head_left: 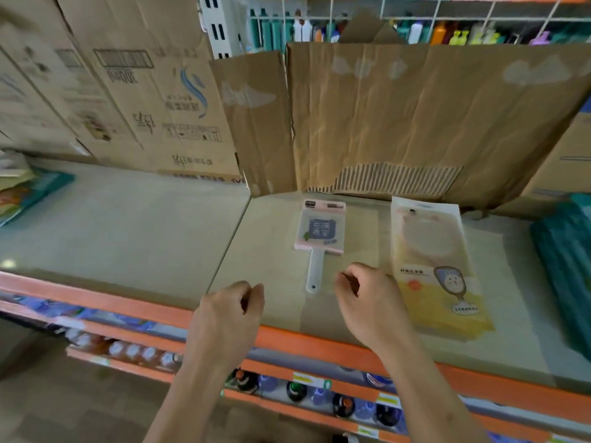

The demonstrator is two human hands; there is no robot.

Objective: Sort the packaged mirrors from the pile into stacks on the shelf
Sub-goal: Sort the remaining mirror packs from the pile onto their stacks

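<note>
Two packaged mirrors lie flat on the beige shelf [128, 225]. The pink square hand mirror [320, 230] has a white handle pointing toward me. To its right lies a larger yellow-and-white mirror package [431, 266] with a cartoon mirror printed on it. My left hand [232, 310] hovers over the shelf's front edge, left of the pink mirror's handle, fingers loosely curled and holding nothing. My right hand [367, 298] hovers between the two mirrors, fingers loosely curled, holding nothing.
A torn cardboard sheet [399, 116] stands at the back of the shelf, with cardboard boxes [112, 91] to the left. Teal packages [566, 266] lie at the right edge, other packets [25, 190] at the far left. Bottles fill the lower shelves [297, 391].
</note>
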